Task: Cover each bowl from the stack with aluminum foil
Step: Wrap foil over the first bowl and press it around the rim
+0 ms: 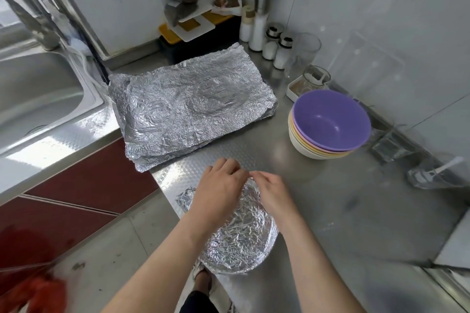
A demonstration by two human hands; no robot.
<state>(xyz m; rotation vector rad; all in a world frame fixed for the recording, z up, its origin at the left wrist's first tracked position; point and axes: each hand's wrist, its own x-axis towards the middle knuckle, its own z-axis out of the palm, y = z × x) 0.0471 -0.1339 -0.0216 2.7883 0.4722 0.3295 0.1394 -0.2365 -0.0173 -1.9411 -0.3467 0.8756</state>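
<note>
A bowl wrapped in crinkled aluminum foil [241, 236] sits at the near edge of the steel counter [330, 211]. My left hand [218, 185] rests on its far left rim, fingers curled over the foil. My right hand [272, 190] pinches the foil at the far rim, next to the left hand. A loose flap of foil [185, 198] sticks out at the bowl's left. The stack of bowls [328, 124], purple one on top, stands to the far right. Several flat foil sheets [188, 104] lie piled behind the hands.
A steel sink [38, 89] is at the left. Spice jars and bottles [269, 33], a glass [304, 53] and a small white dish [302, 86] line the back wall. A clear container with a white utensil [432, 175] stands at the right.
</note>
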